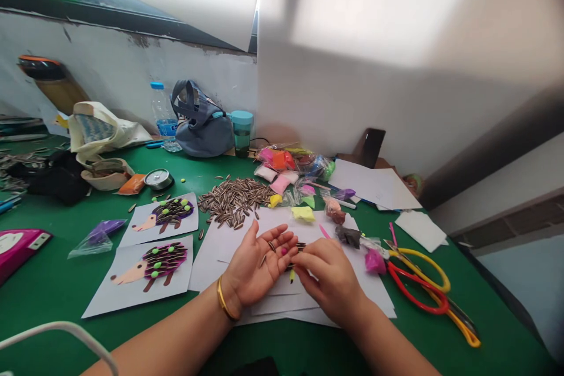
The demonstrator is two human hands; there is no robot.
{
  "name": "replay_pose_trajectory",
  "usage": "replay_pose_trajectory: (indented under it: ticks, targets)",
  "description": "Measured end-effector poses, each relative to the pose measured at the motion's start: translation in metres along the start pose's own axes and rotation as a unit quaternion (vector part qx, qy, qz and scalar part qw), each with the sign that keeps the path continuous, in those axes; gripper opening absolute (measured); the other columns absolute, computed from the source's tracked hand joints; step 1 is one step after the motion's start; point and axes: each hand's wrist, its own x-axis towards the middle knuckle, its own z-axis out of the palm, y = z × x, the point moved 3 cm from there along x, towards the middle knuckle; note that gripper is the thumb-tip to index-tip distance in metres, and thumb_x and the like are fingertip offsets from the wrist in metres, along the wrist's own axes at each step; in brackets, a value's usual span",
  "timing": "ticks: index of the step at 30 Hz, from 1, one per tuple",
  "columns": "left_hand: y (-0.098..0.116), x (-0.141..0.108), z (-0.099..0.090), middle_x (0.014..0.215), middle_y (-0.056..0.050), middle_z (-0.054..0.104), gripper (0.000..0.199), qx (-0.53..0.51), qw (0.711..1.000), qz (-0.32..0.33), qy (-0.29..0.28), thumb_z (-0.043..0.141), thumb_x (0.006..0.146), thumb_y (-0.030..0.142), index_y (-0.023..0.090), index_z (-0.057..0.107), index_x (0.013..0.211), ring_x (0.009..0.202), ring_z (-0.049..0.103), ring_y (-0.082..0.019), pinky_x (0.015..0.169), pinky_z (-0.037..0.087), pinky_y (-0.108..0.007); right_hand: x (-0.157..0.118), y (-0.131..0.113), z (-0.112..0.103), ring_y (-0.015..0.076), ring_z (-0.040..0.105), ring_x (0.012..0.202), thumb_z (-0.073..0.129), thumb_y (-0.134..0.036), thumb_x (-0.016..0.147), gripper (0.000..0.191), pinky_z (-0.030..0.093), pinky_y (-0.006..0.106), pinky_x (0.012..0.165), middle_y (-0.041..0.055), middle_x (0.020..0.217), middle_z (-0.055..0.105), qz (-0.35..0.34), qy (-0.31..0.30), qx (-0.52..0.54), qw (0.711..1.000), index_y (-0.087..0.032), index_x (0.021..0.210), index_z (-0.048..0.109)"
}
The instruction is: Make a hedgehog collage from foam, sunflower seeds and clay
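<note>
My left hand is palm up and slightly cupped, with a few sunflower seeds and a small pink ball lying in it. Close by its fingertips, my right hand is closed in a pinch; what it holds, if anything, is hidden. Under both hands lie white paper sheets, with a partly covered dark striped patch between them. Left of these are two hedgehog pictures, an upper one and a lower one, covered in seeds and green dots. A heap of sunflower seeds sits beyond my left hand.
Bagged coloured clay and loose lumps lie behind the paper. Scissors with red and yellow handles lie at right. Along the wall stand a water bottle, a blue bag, a teal-lidded cup and a phone.
</note>
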Motion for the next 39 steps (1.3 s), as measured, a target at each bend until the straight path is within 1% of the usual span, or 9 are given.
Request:
replay_pose_trajectory:
  ticks: [4, 9, 12, 16, 19, 22, 27, 33, 39]
  targets:
    - [-0.022, -0.006, 0.003, 0.105, -0.018, 0.064, 0.057, 0.027, 0.998, -0.054, -0.028, 0.037, 0.095, 0.056, 0.007, 0.058, 0.113, 0.095, 0.066, -0.024, 0.089, 0.051, -0.033, 0.002, -0.021, 0.016, 0.0192, 0.055, 0.084, 0.056, -0.019, 0.093, 0.024, 0.037, 0.036, 0.076, 0.0035, 0.087, 0.067, -0.083, -0.003, -0.027, 0.996, -0.024, 0.116, 0.062]
    - [-0.032, -0.010, 0.005, 0.110, -0.018, 0.064, 0.059, 0.035, 0.994, -0.084, -0.064, 0.036, 0.095, 0.059, 0.007, 0.058, 0.112, 0.098, 0.065, -0.025, 0.089, 0.050, -0.034, -0.001, -0.026, 0.021, 0.0177, 0.056, 0.078, 0.051, -0.017, 0.093, 0.016, 0.039, 0.036, 0.076, 0.0028, 0.078, 0.066, -0.080, -0.010, -0.013, 0.997, -0.022, 0.092, 0.067]
    - [-0.026, -0.011, 0.007, 0.106, -0.018, 0.066, 0.058, 0.027, 0.995, -0.073, -0.066, 0.036, 0.095, 0.057, 0.007, 0.059, 0.113, 0.093, 0.067, -0.024, 0.086, 0.052, -0.035, -0.002, -0.011, 0.008, 0.0178, 0.059, 0.078, 0.052, -0.019, 0.090, 0.014, 0.043, 0.034, 0.075, 0.0030, 0.079, 0.066, 0.000, 0.034, 0.033, 0.999, -0.023, 0.085, 0.064]
    - [-0.005, -0.008, 0.006, 0.106, -0.019, 0.066, 0.054, 0.000, 1.000, -0.019, -0.024, 0.039, 0.096, 0.054, 0.007, 0.060, 0.112, 0.102, 0.066, -0.025, 0.093, 0.052, -0.037, -0.008, 0.031, -0.008, 0.0175, 0.058, 0.070, 0.051, -0.021, 0.085, 0.013, 0.045, 0.031, 0.069, 0.0025, 0.074, 0.065, 0.185, 0.090, 0.056, 0.977, -0.022, 0.076, 0.060]
    - [0.013, -0.002, 0.001, 0.099, -0.017, 0.067, 0.051, -0.009, 0.999, 0.037, 0.021, 0.038, 0.097, 0.052, 0.008, 0.061, 0.109, 0.100, 0.067, -0.025, 0.091, 0.054, -0.038, -0.015, 0.059, -0.006, 0.0171, 0.060, 0.069, 0.052, -0.023, 0.082, 0.010, 0.045, 0.028, 0.064, 0.0017, 0.077, 0.068, 0.273, 0.029, 0.077, 0.959, -0.022, 0.079, 0.061]
    - [0.026, 0.004, -0.005, 0.095, -0.016, 0.067, 0.051, -0.013, 0.996, 0.072, 0.049, 0.036, 0.097, 0.051, 0.008, 0.061, 0.105, 0.093, 0.068, -0.024, 0.087, 0.056, -0.037, -0.019, 0.073, 0.001, 0.0169, 0.061, 0.067, 0.053, -0.024, 0.082, 0.009, 0.044, 0.027, 0.060, 0.0004, 0.078, 0.068, 0.304, -0.032, 0.089, 0.948, -0.022, 0.082, 0.061]
    - [0.031, 0.008, -0.010, 0.091, -0.015, 0.066, 0.049, -0.018, 0.994, 0.094, 0.058, 0.035, 0.098, 0.049, 0.008, 0.061, 0.104, 0.088, 0.069, -0.022, 0.086, 0.057, -0.038, -0.017, 0.073, 0.009, 0.0168, 0.059, 0.068, 0.051, -0.021, 0.084, 0.010, 0.042, 0.028, 0.063, -0.0008, 0.077, 0.067, 0.297, -0.079, 0.059, 0.950, -0.022, 0.081, 0.061]
    - [0.029, 0.008, -0.010, 0.091, -0.015, 0.067, 0.049, -0.012, 0.994, 0.087, 0.064, 0.036, 0.098, 0.049, 0.008, 0.061, 0.104, 0.087, 0.069, -0.022, 0.084, 0.058, -0.037, -0.012, 0.072, 0.013, 0.0199, 0.057, 0.087, 0.054, -0.016, 0.082, 0.010, 0.044, 0.032, 0.078, 0.0026, 0.084, 0.062, 0.233, -0.043, 0.049, 0.970, -0.021, 0.079, 0.062]
    - [0.029, 0.007, -0.009, 0.090, -0.015, 0.067, 0.049, -0.012, 0.995, 0.087, 0.057, 0.036, 0.098, 0.049, 0.007, 0.062, 0.103, 0.087, 0.069, -0.021, 0.085, 0.058, -0.036, -0.012, 0.072, 0.017, 0.0210, 0.056, 0.091, 0.058, -0.015, 0.081, 0.009, 0.043, 0.034, 0.083, 0.0029, 0.085, 0.060, 0.226, -0.042, 0.050, 0.972, -0.021, 0.076, 0.061]
